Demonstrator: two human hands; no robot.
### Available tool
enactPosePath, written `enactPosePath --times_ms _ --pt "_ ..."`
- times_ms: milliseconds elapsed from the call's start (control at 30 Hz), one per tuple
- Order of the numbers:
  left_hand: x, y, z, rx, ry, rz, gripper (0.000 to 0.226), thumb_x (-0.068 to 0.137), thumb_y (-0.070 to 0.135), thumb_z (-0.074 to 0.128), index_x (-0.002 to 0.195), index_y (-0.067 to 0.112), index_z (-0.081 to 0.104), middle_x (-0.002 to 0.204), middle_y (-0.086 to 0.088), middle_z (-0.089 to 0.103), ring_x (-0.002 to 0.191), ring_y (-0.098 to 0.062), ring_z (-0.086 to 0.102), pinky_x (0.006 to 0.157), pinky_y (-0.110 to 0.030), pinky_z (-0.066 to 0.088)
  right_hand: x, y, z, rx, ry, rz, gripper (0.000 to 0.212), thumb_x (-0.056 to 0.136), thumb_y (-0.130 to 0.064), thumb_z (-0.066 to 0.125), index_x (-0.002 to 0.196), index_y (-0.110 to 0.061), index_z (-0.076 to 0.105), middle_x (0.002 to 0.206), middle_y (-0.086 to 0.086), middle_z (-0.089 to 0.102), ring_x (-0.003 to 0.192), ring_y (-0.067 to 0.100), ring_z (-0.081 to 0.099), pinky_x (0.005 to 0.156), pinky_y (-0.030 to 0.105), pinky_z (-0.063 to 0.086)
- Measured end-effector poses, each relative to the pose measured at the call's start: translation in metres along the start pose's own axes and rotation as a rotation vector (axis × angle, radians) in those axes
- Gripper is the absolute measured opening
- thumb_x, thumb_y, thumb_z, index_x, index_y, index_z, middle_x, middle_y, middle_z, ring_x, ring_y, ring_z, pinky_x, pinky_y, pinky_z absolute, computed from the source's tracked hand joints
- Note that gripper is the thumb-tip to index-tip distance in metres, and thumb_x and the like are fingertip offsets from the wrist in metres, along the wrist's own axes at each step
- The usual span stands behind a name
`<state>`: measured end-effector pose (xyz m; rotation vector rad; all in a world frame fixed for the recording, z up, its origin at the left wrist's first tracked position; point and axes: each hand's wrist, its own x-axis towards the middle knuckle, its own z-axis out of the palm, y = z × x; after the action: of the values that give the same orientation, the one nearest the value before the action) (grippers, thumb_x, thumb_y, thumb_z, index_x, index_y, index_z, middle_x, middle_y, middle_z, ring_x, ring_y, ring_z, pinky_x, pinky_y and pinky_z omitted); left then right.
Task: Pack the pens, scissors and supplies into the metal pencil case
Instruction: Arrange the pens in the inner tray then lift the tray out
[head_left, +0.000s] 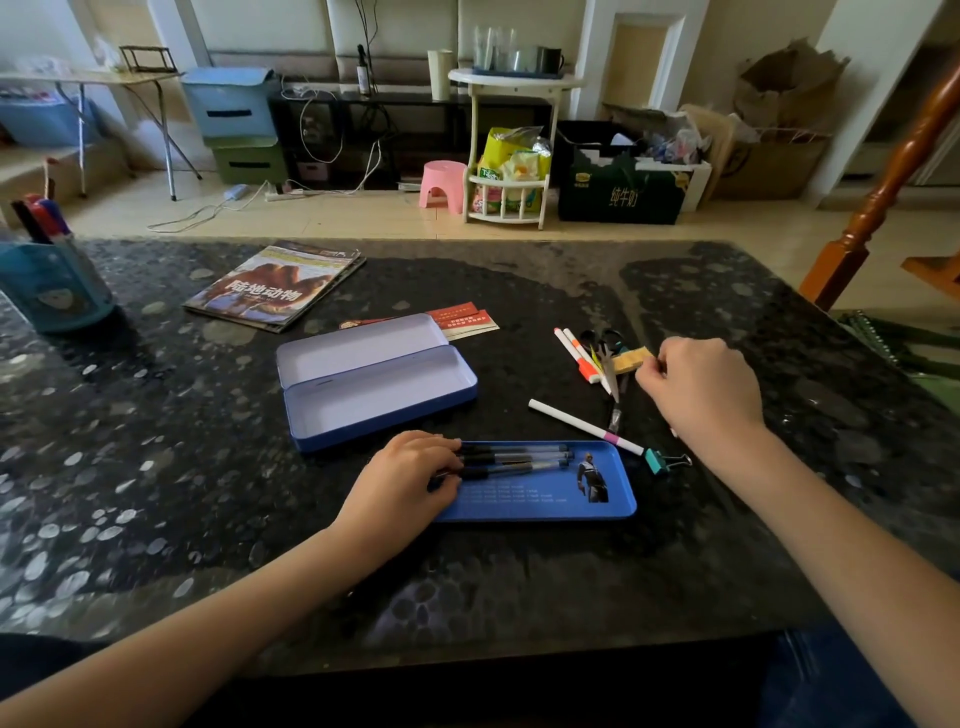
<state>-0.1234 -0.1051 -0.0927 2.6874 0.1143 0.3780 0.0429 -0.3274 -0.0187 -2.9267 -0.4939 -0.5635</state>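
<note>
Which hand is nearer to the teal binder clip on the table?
The right hand. It is above the binder clip, a little farther back on the table. The left hand is farther away to its left, resting on the black pens in the blue tray.

Free room and obstacles on the dark table (156, 467).
Bare tabletop lies open along the near edge. The open metal case (374, 384), blue tray (545, 499), white marker (582, 426), binder clip (667, 461) and scissors cluster (605, 353) crowd the middle; a magazine (270, 286) and pen cup (52, 286) block the far left.
</note>
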Motion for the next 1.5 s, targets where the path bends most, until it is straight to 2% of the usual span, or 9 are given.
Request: enactPosePath --times_ms 233,400,533,667,800,967,1233,1367,1500 --pt "0.003 0.009 -0.005 -0.057 0.090 -0.024 0.019 0.087 0.025 0.061 0.105 0.025 0.056 0.121 0.009 0.058 0.118 -0.008 0.049 0.100 -0.028 0.041 -0.019 -0.019 -0.016 0.273 0.369 -0.530 0.019 0.088 -0.015 0.056 0.084 -0.001 0.068 0.068 0.011 0.064 0.055 0.022 0.061 0.046 0.030 0.051" --pt "0.015 0.042 -0.027 -1.247 -0.278 -0.547 0.035 0.091 0.032 0.048 0.112 0.007 0.062 0.101 -0.013 0.070 0.096 -0.023 0.067 0.089 -0.039 0.054 -0.055 -0.050 -0.014 0.370 0.368 -0.863 0.024 0.093 -0.020 0.050 0.084 -0.005 0.067 0.071 0.006 0.064 0.059 0.018 0.062 0.048 0.032 0.052" --pt "0.014 0.045 -0.032 -1.513 -0.366 -0.630 0.023 0.087 0.020 0.055 0.102 0.006 0.065 0.085 -0.010 0.067 0.075 -0.017 0.068 0.066 -0.029 0.058 -0.072 -0.068 0.001 0.347 0.222 -1.052 0.022 0.089 -0.025 0.053 0.086 -0.008 0.066 0.076 0.006 0.065 0.067 0.021 0.061 0.057 0.031 0.052" --pt "0.016 0.036 -0.033 -1.170 -0.327 -0.652 0.020 0.087 0.006 0.059 0.104 0.012 0.068 0.087 -0.008 0.073 0.076 -0.014 0.069 0.064 -0.027 0.057 -0.063 -0.065 0.006 0.393 0.063 -1.116 0.031 0.091 -0.035 0.047 0.094 -0.011 0.066 0.089 0.005 0.067 0.080 0.020 0.062 0.072 0.034 0.052" --pt "0.018 0.023 -0.037 -0.298 -0.252 -0.251 0.026 0.078 0.019 0.073 0.103 0.026 0.070 0.091 0.011 0.071 0.082 0.001 0.064 0.079 -0.015 0.050 -0.042 -0.049 0.016 0.277 0.010 -0.957 0.030 0.086 -0.020 0.060 0.116 -0.020 0.060 0.111 0.000 0.062 0.102 0.019 0.058 0.088 0.037 0.045" --pt "0.009 0.011 -0.022 0.036 -0.243 -0.119 0.033 0.079 0.033 0.070 0.111 0.034 0.066 0.106 0.011 0.063 0.096 -0.005 0.055 0.087 -0.026 0.048 -0.047 -0.044 0.030 0.219 -0.334 -0.900 0.020 0.092 -0.021 0.057 0.111 -0.020 0.058 0.115 -0.002 0.057 0.107 0.017 0.054 0.089 0.031 0.041" --pt "0.004 0.002 -0.013 0.071 -0.093 0.085 0.028 0.085 0.027 0.064 0.113 0.027 0.066 0.114 0.011 0.061 0.105 -0.006 0.049 0.091 -0.026 0.045 -0.049 -0.052 0.033 0.415 -0.508 -0.708 0.014 0.092 -0.020 0.058 0.105 -0.017 0.060 0.105 -0.001 0.056 0.098 0.013 0.054 0.082 0.035 0.048" --pt "0.004 -0.004 -0.008 -0.002 -0.019 0.049 0.023 0.082 0.025 0.068 0.105 0.022 0.069 0.105 0.009 0.059 0.097 -0.006 0.054 0.088 -0.026 0.048 -0.026 -0.036 0.029 0.510 -0.275 -0.457 0.012 0.094 -0.021 0.054 0.103 -0.021 0.062 0.100 -0.005 0.060 0.090 0.009 0.057 0.077 0.031 0.052" --pt "0.003 -0.002 -0.004 0.023 -0.041 0.159 0.019 0.082 0.028 0.068 0.101 0.023 0.072 0.102 0.007 0.066 0.096 -0.010 0.058 0.086 -0.028 0.048 0.005 -0.005 0.029 0.228 -0.343 -0.294 0.025 0.092 -0.009 0.052 0.092 -0.031 0.063 0.109 -0.007 0.055 0.090 0.010 0.057 0.078 0.033 0.053"
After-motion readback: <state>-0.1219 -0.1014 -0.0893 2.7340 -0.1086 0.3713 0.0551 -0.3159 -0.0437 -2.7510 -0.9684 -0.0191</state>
